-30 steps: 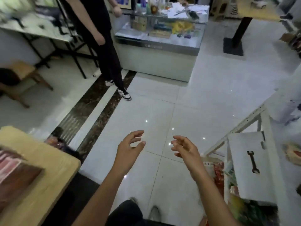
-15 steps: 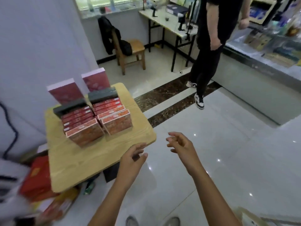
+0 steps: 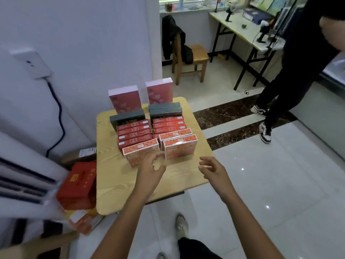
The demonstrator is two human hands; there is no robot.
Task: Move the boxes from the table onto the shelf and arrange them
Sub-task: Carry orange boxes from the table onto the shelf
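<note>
Boxes (image 3: 134,135) stand in two rows on the wooden table (image 3: 115,184): orange ones nearest, red and then dark grey behind, and two tall pink ones at the far edge. The left hand (image 3: 151,170) hovers at the near-left orange box (image 3: 141,153) and the right hand (image 3: 212,170) over the table's near right corner, each grip loose-fingered and holding nothing. A bystander (image 3: 298,71) in dark clothing stands far right.

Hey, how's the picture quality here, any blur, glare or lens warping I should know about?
Head view: the boxes at centre are fairly sharp, though their print is soft; the left edge smears, worst on the red case; small glare spots dot the glossy floor; the wide lens stretches whatever lies near the frame's edges; the light is soft and even.
</note>
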